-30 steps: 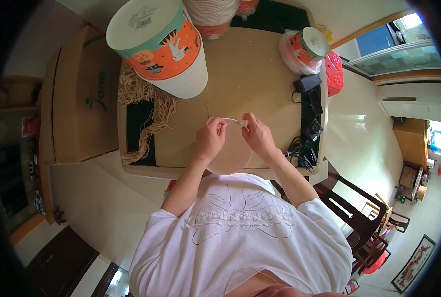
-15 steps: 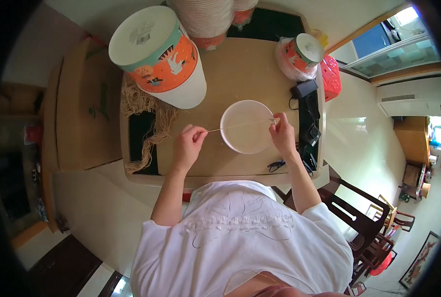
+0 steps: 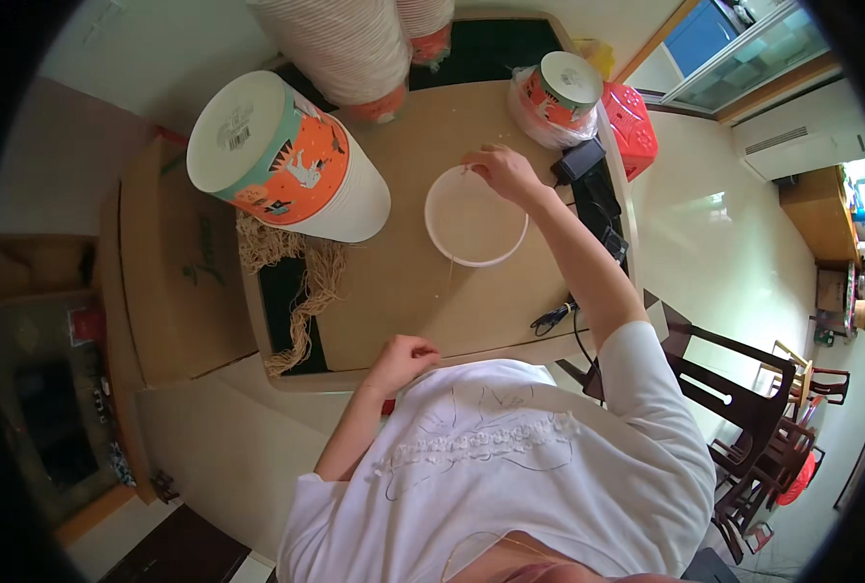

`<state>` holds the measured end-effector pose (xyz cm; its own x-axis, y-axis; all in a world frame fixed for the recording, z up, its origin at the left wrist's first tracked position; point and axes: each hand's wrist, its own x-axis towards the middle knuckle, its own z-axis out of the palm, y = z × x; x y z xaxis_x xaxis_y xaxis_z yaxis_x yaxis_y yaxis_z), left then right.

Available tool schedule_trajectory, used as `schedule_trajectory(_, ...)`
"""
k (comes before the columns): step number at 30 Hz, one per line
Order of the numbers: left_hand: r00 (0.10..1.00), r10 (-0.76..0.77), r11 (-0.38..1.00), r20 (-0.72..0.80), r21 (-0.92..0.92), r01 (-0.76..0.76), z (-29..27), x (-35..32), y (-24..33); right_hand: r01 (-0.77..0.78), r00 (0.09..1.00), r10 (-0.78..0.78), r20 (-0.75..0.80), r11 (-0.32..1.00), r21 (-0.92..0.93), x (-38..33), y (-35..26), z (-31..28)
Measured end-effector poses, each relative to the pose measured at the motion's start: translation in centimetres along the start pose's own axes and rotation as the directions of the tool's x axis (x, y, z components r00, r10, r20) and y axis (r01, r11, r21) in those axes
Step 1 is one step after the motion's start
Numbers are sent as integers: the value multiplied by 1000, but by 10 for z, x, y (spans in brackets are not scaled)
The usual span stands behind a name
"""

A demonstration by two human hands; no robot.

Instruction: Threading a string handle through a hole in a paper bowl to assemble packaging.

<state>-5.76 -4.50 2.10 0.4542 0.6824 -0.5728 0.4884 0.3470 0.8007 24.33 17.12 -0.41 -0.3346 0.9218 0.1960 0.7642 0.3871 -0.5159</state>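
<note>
Right hand [image 3: 499,171] pinching far rim of white paper lid [image 3: 475,216] flat on surface [image 3: 394,291], steadying it; left hand [image 3: 403,358] loosely curled, pulling thin string [image 3: 449,277] taut toward body.

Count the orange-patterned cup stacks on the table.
3: a big stack lying at the table's left, a bagged one at the far right corner, one at the far edge. A fourth behind it may be cropped.
</note>
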Motion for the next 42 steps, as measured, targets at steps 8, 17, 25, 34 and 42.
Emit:
schedule_trajectory(8,962,267,835,-63,-483,-264,13,2,69,-151,987,153,42,814,561,-73,-120,-44)
schedule_trajectory(17,889,456,680,26,-655,-330,-4,24,139,-424,902,77,426,352,834,-177,-176,-51)
schedule_trajectory(25,900,430,759,-65,-513,-400,-12,37,143,-463,878,386,285,529,711,-185,-143,-87)
schedule_trajectory(34,776,629,737,-49,-278,-616,2,15,158,-241,946,312,88,495,835,-167,-178,-81)
schedule_trajectory(42,512,857,186,55,894,-408,-9,97,69,-208,952,289,97,383,900,-161,-179,-99)
